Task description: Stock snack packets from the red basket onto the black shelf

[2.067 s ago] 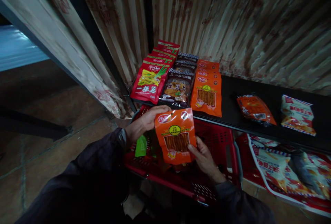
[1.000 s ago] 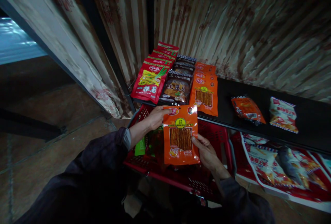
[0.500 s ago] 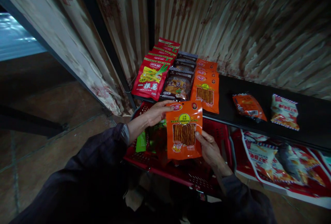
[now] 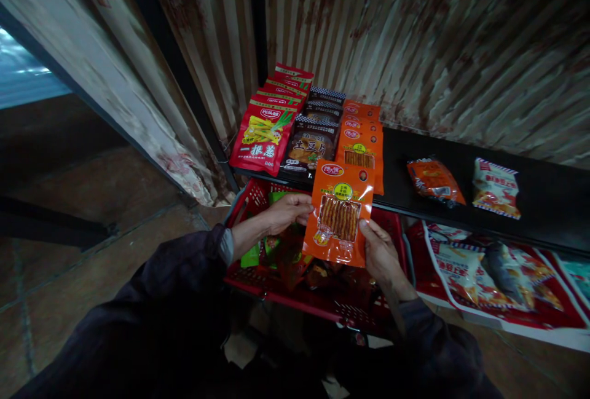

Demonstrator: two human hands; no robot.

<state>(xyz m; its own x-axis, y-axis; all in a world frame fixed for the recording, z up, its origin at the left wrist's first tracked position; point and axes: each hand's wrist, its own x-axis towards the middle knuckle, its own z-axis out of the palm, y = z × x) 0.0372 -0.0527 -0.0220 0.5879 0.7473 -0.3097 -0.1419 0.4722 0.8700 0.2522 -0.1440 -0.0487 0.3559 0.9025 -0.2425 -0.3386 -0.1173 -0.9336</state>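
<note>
An orange snack packet (image 4: 340,217) with a clear window is held upright over a red basket (image 4: 295,300). My right hand (image 4: 385,259) grips its lower right edge, thumb on the front. My left hand (image 4: 288,213) pinches its left edge; the fingertips behind it are hidden. Just beyond, more orange packets (image 4: 362,147) lie overlapped in a row on the black shelf (image 4: 396,196). Beside them are rows of dark packets (image 4: 308,144) and red packets (image 4: 262,134). Green and dark packages lie inside the basket.
Farther right on the shelf lie an orange bag (image 4: 434,181) and a white and red bag (image 4: 496,188). Below the shelf, a second red container (image 4: 436,276) holds several bags. A striped curtain (image 4: 415,36) hangs behind; a dark post (image 4: 184,73) stands at the left.
The held orange packet has moved right and up, toward the shelf's orange row, and overlaps its front packet. My left hand has shifted from the packet's top left corner down its left edge.
</note>
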